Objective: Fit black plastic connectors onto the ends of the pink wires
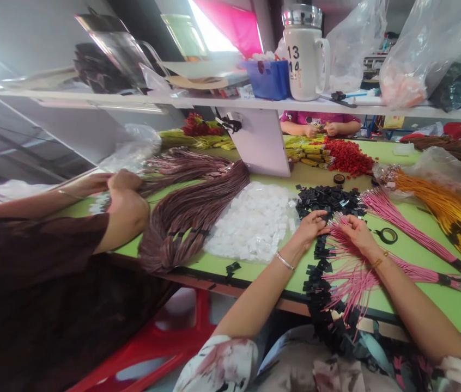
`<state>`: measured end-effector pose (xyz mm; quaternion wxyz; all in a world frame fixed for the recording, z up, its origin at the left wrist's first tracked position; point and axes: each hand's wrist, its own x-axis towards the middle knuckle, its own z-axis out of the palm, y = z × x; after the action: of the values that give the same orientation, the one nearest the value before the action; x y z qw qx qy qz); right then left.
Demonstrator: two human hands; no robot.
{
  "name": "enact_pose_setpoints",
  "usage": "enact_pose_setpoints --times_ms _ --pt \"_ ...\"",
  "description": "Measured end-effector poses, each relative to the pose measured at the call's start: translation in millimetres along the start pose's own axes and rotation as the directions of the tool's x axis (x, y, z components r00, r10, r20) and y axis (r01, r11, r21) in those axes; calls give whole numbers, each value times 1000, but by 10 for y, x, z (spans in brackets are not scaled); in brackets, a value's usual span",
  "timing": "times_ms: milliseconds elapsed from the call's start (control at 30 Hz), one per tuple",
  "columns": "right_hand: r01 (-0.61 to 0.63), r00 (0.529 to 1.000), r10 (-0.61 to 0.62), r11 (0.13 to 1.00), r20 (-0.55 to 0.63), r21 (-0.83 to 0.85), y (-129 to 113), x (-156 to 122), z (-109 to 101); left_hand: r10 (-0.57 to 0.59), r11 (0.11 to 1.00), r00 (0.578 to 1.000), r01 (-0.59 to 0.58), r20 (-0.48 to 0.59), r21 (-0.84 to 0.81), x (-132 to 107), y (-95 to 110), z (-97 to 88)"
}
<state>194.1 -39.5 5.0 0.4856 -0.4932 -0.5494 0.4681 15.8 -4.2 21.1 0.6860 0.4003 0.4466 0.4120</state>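
My left hand point(311, 226) rests on the green table point(430, 299) with its fingers curled in a pinch at the edge of a pile of small black plastic connectors point(328, 198). My right hand point(355, 228) is closed on the ends of thin pink wires point(349, 272), which fan out toward me. What the left fingers pinch is too small to make out. A chain of black connectors point(322, 296) runs from my hands over the table's front edge to my lap.
A heap of white connectors point(255, 220) lies left of my hands, a brown wire bundle point(192, 212) beyond it. A co-worker's arms point(124, 204) handle that bundle. More pink point(414, 234) and orange wires point(455, 209) lie right. Another person's hands point(320, 129) work across the table.
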Motion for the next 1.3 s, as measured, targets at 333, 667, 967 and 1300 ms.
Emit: enact_pose_setpoints --times_ms 333,667,967,1300 --pt "103 994 -110 957 -8 -272 33 6 1 -128 977 988 140 88 -158 -130 -24 4" --pt "55 998 -50 962 25 -268 -79 -6 16 -84 990 992 94 89 -108 -139 -59 -21" --pt "138 989 -144 886 21 -443 -63 -32 49 22 1000 999 -21 48 -22 -146 -139 58" --pt "169 983 -181 871 18 -460 -19 -26 53 96 979 995 -95 2 178 -164 -203 114"
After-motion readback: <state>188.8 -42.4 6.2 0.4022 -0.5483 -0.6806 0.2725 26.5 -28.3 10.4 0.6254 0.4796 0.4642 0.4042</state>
